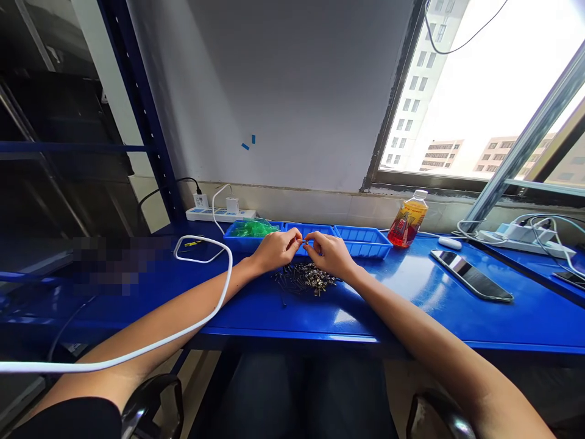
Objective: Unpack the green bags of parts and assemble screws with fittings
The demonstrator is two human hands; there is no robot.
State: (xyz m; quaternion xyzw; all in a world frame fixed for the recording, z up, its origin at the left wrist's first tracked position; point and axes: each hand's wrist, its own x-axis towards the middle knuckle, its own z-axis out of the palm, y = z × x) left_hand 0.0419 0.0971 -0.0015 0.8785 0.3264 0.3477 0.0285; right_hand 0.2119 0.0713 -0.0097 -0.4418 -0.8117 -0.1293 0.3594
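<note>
My left hand [275, 249] and my right hand [329, 251] meet above the blue table, fingertips almost touching. Both are closed in a pinch on a small metal piece [304, 242], too small to make out exactly. Below them lies a pile of hardware: dark thin screw-like pieces [292, 279] on the left and shiny silver and brass-coloured metal fittings [321, 279] on the right. Directly behind my hands stands a row of blue plastic bins [365, 249]. The left compartment holds green plastic material [253, 228]; my hands partly hide the middle one.
A white cable [228, 268] loops over my left forearm. At the back left is a power strip [205, 214] with chargers. To the right stand a bottle of red drink [406, 222], a phone [470, 275], a white case [450, 243] and another power strip [525, 238].
</note>
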